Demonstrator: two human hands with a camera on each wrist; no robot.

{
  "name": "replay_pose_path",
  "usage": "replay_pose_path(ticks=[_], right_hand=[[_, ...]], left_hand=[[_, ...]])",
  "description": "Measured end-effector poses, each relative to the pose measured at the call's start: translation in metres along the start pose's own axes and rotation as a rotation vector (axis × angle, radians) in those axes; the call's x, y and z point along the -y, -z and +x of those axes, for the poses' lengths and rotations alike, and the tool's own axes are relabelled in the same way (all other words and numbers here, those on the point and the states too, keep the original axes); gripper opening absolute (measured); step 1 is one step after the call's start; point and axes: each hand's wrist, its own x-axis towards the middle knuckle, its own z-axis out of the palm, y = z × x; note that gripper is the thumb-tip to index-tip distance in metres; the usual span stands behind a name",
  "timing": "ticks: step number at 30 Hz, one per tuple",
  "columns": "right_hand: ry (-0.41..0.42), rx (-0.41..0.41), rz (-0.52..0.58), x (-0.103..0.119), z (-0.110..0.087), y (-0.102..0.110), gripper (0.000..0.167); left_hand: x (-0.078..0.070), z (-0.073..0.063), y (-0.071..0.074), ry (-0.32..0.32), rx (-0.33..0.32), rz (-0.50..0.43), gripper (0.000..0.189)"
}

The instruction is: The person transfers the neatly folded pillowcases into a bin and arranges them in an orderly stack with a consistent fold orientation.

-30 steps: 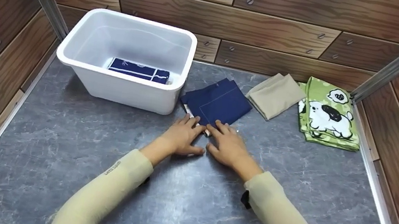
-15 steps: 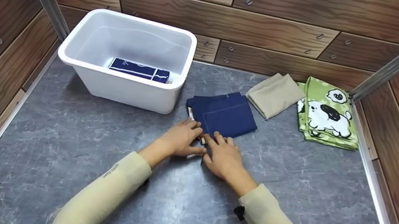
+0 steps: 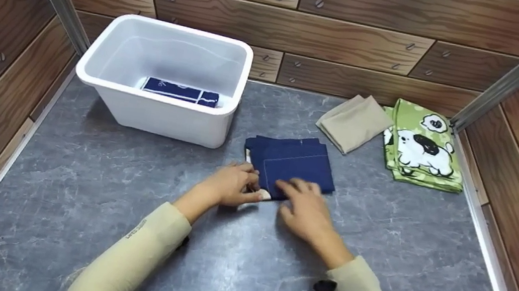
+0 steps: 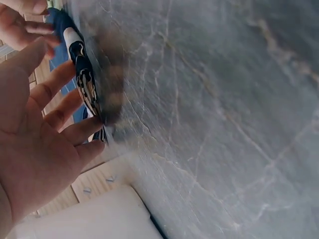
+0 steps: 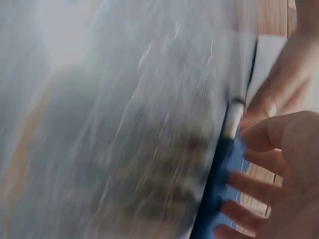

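Observation:
A folded navy cloth (image 3: 295,163) with a thin pale stitch line lies flat on the grey marbled surface; patterned lining shows along its edge in the left wrist view. At its near-left corner is my left hand (image 3: 231,184), fingertips touching the left edge and thumb by the pale corner. In the left wrist view the fingers (image 4: 65,107) of that hand are loosely bent against the layered side. My right hand (image 3: 306,208), slightly blurred, has its fingers spread over the near edge of the cloth. The right wrist view shows these fingers (image 5: 254,189) apart, the thumb near the corner.
A white bin (image 3: 162,116) stands at the back left, holding a folded navy item (image 3: 173,89) with white lines. Behind and right lie a folded beige cloth (image 3: 354,123) and a green dog-print cloth (image 3: 424,148). Wood-patterned walls (image 3: 226,19) enclose the surface.
The navy cloth has turned from a diagonal position to nearly square and come closer to me. Both hands moved slightly nearer, and the right hand shifted right along the near edge.

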Motion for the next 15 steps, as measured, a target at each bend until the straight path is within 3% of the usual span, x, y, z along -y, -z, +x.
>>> replay_pose_path(ticks=[4, 8, 15], right_hand=[[-0.059, -0.053, -0.018, -0.025, -0.002, 0.003, 0.059], [-0.071, -0.012, -0.018, -0.042, -0.007, -0.002, 0.061], [-0.094, 0.030, 0.020, -0.043, -0.025, -0.014, 0.062]], left_hand=[[-0.001, -0.002, 0.001, 0.006, -0.002, 0.002, 0.036], [-0.002, -0.004, 0.001, 0.008, -0.007, 0.009, 0.034], [-0.004, -0.012, -0.005, 0.003, -0.017, -0.036, 0.029]])
